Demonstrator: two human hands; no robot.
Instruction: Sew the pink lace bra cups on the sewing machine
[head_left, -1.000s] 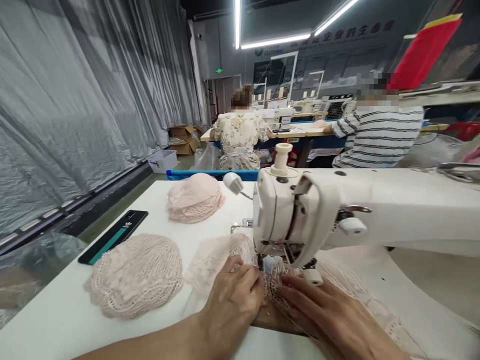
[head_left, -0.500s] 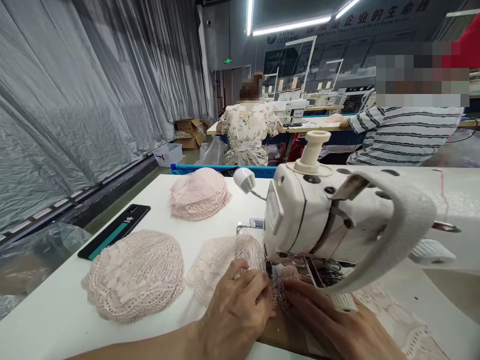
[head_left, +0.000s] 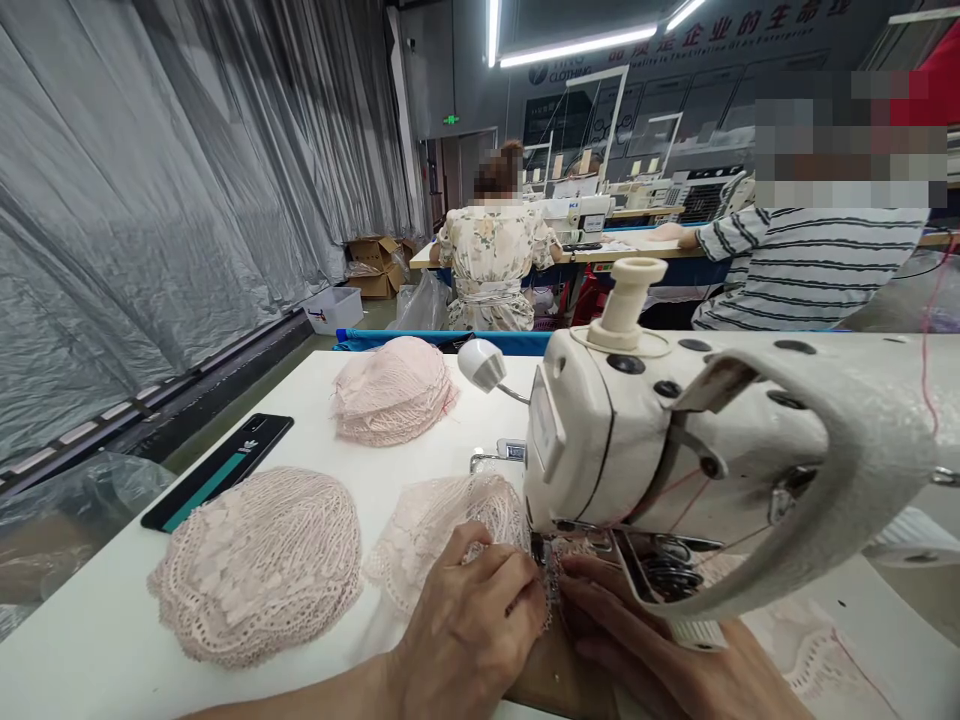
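Observation:
A pale pink lace piece (head_left: 431,525) lies at the needle area of a white sewing machine (head_left: 577,420). My left hand (head_left: 476,610) is closed on it with curled fingers, just left of the presser foot. Close to the foot on the other side, my right hand (head_left: 660,630) has its fingers pressed together on the edge of the lace, partly hidden behind the machine's curved guard. More lace (head_left: 814,645) spreads out to the right of that hand. Red-pink thread runs along the machine head.
A flat stack of lace pieces (head_left: 262,560) sits at the left, overlapping a dark phone-like object (head_left: 217,470). Behind it is a domed pile of pink lace (head_left: 394,390). A small white lamp (head_left: 482,365) juts from the machine. Two people (head_left: 491,260) sit at tables ahead.
The view has shifted slightly, so the machine looks a little larger and the lace stack sits farther left. Both hands stay at the needle area on the lace.

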